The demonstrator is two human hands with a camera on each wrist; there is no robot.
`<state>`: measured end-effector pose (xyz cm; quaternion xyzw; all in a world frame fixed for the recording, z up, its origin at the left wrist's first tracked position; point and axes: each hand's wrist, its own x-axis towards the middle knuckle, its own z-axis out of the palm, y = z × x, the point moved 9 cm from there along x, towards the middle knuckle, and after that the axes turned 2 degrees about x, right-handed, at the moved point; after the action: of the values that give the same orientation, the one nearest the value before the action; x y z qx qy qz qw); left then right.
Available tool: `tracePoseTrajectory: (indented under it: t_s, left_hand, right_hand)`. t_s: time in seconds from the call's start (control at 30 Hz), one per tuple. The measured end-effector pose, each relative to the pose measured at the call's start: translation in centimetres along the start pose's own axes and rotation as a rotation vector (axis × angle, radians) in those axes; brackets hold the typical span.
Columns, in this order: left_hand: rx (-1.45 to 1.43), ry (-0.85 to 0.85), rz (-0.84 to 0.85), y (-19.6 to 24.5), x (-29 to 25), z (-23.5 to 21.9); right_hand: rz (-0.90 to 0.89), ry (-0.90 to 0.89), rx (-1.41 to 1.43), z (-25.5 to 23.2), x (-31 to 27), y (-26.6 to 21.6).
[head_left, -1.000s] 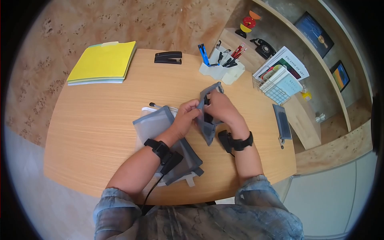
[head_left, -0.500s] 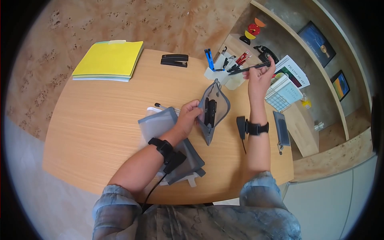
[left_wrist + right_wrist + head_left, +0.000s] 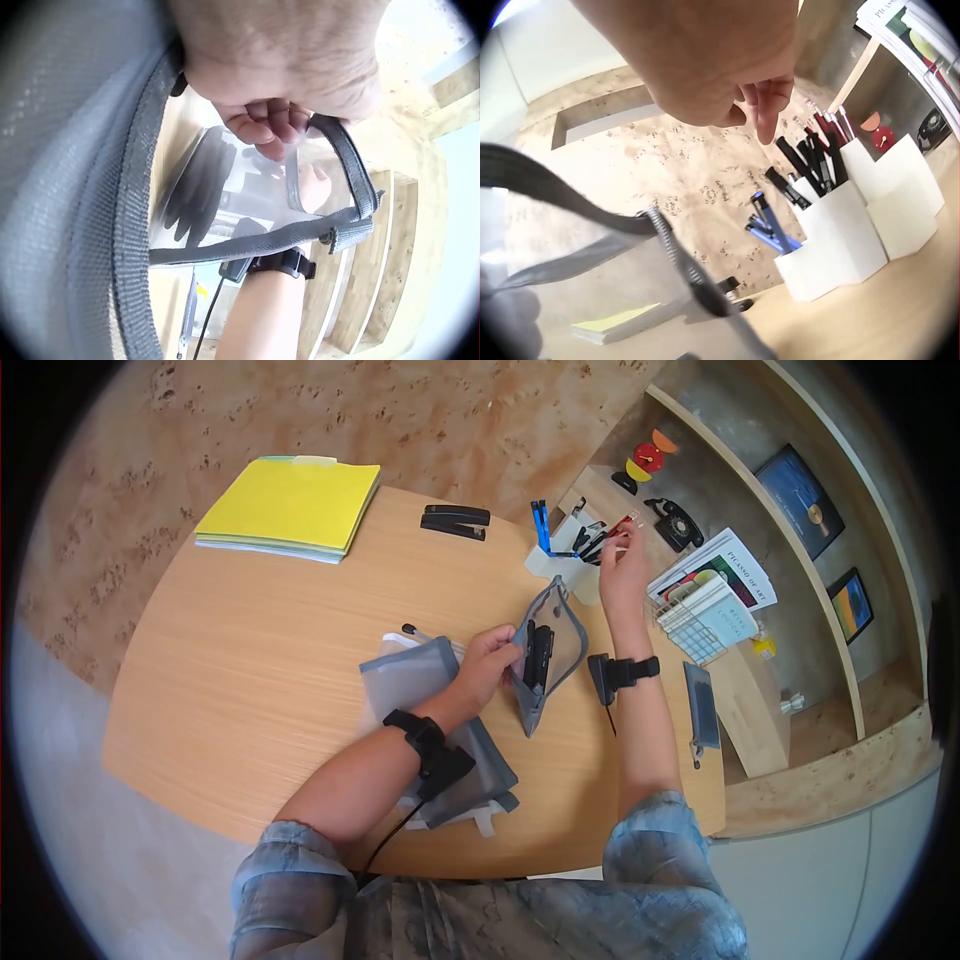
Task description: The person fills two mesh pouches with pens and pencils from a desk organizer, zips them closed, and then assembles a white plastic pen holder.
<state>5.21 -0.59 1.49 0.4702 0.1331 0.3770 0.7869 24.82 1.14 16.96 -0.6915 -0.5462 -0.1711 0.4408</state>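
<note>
My left hand [image 3: 490,665] pinches the near side of a grey mesh zipper pouch [image 3: 566,640], held upright with its mouth spread. Several black pens [image 3: 543,653] lie inside the pouch, and they show darkly through the mesh in the left wrist view. Over a white pen holder [image 3: 545,566] behind the pouch is my right hand [image 3: 625,570], fingers bent loosely. In the right wrist view no pen shows between those fingers, which hang just above the black pens [image 3: 802,161] standing in the holder. Blue pens [image 3: 771,225] and red pencils [image 3: 836,127] stand there too.
More mesh pouches [image 3: 410,670] lie stacked under my left forearm. A black stapler [image 3: 455,520] and a yellow folder pile [image 3: 290,505] sit at the back. To the right are a wire rack of books [image 3: 710,610] and another grey pouch [image 3: 703,705].
My right hand came out of the pouch, showed a black pen half a second ago, and is now over the holder without that pen visible. My left hand keeps hold of the pouch.
</note>
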Motion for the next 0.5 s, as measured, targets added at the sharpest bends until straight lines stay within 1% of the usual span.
tracePoseTrajectory:
  t_s: [0.03, 0.13, 0.17, 0.27, 0.37, 0.5]
  left_hand:
    - [0.004, -0.001, 0.003, 0.1, 0.0, 0.0]
    - [0.008, -0.007, 0.003, 0.1, 0.0, 0.1]
    - [0.01, -0.008, 0.004, 0.2, 0.0, 0.1]
    - [-0.012, -0.01, -0.017, -0.2, 0.1, 0.1]
    - [0.005, -0.011, -0.009, -0.3, 0.2, -0.1]
    - [-0.009, 0.003, 0.017, 0.0, 0.2, 0.0]
  right_hand:
    - [0.033, -0.027, 0.008, 0.4, -0.5, -0.2]
    - [0.109, -0.406, -0.255, 4.0, -2.2, 0.1]
    - [0.08, -0.507, -0.271, 5.0, -2.6, 0.2]
    - [0.051, -0.669, -0.261, 7.3, -2.5, 0.8]
    - [-0.132, -0.43, -0.087, 7.3, -0.8, -0.1]
    - [-0.13, -0.441, -0.01, 7.2, -1.1, -1.8]
